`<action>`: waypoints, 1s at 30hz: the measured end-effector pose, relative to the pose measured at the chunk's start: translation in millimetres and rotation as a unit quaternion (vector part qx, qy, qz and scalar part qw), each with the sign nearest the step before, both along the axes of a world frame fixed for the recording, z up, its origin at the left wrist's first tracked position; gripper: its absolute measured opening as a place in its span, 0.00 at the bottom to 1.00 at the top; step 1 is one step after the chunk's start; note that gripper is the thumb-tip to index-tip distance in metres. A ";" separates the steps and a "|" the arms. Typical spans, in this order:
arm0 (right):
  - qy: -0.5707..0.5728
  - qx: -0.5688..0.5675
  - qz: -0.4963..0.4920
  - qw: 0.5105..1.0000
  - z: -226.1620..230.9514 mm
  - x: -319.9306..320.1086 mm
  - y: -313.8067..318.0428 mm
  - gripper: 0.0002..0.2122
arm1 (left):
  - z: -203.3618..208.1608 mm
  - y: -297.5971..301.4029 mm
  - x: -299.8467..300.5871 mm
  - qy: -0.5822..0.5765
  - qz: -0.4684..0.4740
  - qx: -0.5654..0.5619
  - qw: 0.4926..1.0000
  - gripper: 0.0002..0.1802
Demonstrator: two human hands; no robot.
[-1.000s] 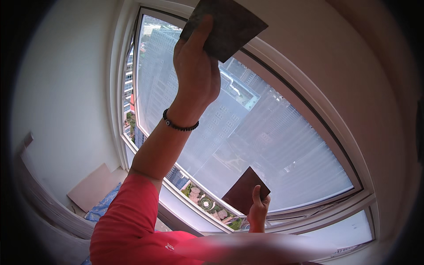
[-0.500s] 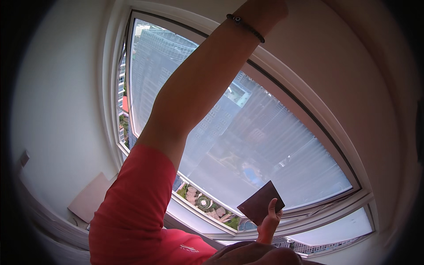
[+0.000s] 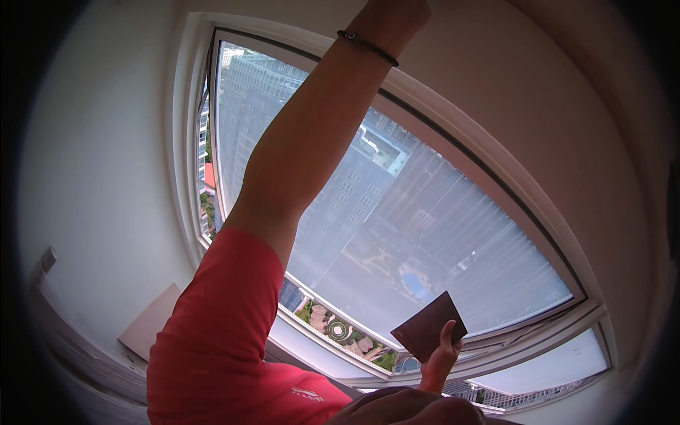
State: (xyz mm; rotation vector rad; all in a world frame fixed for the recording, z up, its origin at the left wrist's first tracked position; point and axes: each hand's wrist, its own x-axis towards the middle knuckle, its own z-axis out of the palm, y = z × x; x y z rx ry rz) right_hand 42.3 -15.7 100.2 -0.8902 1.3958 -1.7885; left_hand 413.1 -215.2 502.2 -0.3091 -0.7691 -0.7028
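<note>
Pinching a dark brown square card (image 3: 429, 326) low before the window pane (image 3: 397, 234), the right hand (image 3: 440, 358) is being held up. The left arm is being stretched past the white frame (image 3: 185, 142); its hand is hidden, grip untellable.
</note>
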 end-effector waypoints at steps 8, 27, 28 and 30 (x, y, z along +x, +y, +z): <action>-0.027 -0.014 -0.013 0.999 2.2 6.6 7.0 0.27 | 4.9 25.8 8.3 0.060 0.031 -0.048 0.997 0.14; -0.043 -0.014 -0.004 0.999 5.1 7.5 4.9 0.27 | 18.6 -8.3 99.2 0.111 0.007 0.018 0.994 0.12; -0.033 -0.011 -0.010 0.999 4.7 7.6 4.7 0.27 | 21.8 -0.8 100.7 0.112 0.026 0.012 0.993 0.12; -0.024 -0.005 -0.032 0.999 4.5 9.6 5.0 0.28 | 25.9 19.0 105.7 0.112 0.061 0.004 0.992 0.13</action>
